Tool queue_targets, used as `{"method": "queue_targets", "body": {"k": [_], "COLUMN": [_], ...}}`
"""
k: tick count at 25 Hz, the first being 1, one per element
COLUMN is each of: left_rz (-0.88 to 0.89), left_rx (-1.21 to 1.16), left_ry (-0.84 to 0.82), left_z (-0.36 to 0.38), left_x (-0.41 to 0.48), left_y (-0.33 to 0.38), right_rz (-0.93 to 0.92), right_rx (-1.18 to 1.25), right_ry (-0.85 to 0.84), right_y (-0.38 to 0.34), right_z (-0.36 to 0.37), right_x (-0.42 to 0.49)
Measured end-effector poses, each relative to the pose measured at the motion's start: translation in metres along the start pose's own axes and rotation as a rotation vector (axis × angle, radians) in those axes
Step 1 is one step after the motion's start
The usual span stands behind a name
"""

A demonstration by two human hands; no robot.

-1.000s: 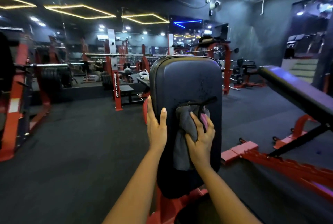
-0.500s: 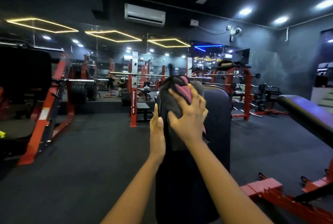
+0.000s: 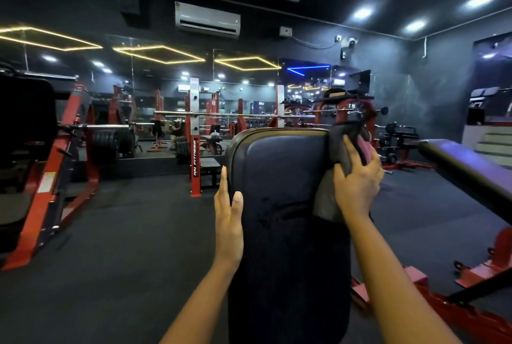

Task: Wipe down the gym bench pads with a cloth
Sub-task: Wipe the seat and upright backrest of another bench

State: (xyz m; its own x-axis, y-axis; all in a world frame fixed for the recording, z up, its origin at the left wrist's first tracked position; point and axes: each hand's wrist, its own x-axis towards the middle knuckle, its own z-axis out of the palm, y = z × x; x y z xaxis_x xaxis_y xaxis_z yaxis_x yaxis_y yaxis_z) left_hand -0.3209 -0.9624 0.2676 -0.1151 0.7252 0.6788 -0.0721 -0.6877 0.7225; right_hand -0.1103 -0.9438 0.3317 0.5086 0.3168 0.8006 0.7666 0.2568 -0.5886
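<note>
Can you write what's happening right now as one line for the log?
step: wiping | right hand: grips cloth against bench pad upper right edge | left hand: rests straight on pad left edge

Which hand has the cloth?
The right hand grips the grey cloth at the upper right edge of the bench pad. The left hand holds no cloth; it just rests on the left edge.

Rests left hand (image 3: 228, 215) along left edge of upright bench pad (image 3: 279, 174); grips grey cloth (image 3: 325, 202) against pad's upper right corner with right hand (image 3: 358, 187).
</note>
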Motion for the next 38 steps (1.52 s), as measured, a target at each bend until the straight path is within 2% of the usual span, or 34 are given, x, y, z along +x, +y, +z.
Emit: {"method": "queue_targets", "body": {"k": [3,7,10,15,21,24,26,30,34,38], "left_rz": [0.001,0.011,0.007,-0.032,-0.023,-0.048,-0.135,-0.211,-0.218,-0.235], "left_rx": [0.003,-0.001,-0.049,-0.265,-0.167,0.003,0.078,0.147,0.166,0.143], "left_ry": [0.001,-0.027,-0.064,-0.155,-0.139,-0.137,-0.167,-0.201,-0.175,-0.150], "left_z": [0.000,-0.001,-0.003,-0.010,-0.014,-0.021,-0.026,-0.023,-0.018,-0.017], "left_x": [0.002,0.003,0.004,0.001,-0.012,-0.038,-0.061,-0.089,-0.093,-0.095], "left_y": [-0.001,-0.001,0.002,0.011,0.012,-0.014,-0.031,-0.042,-0.040,-0.039], "right_rz": [0.047,0.059,-0.025,-0.247,-0.269,-0.193,-0.105,0.198,0.206,0.203], "right_rx": [0.032,0.020,0.036,-0.019,-0.059,-0.043,-0.046,0.017,0.059,0.069], "right_ry": [-0.006,0.007,0.007,-0.106,-0.084,-0.049,-0.031,0.010,0.012,-0.016], "right_y": [0.010,-0.015,-0.039,-0.072,-0.048,-0.014,0.014,0.066,0.076,0.046], "right_z": [0.000,0.005,0.008,0.019,0.014,0.009,0.004,-0.003,-0.005,-0.007], "right_x": [-0.004,-0.038,-0.087,-0.208,-0.200,-0.175,-0.155,-0.132,-0.133,-0.173]}}
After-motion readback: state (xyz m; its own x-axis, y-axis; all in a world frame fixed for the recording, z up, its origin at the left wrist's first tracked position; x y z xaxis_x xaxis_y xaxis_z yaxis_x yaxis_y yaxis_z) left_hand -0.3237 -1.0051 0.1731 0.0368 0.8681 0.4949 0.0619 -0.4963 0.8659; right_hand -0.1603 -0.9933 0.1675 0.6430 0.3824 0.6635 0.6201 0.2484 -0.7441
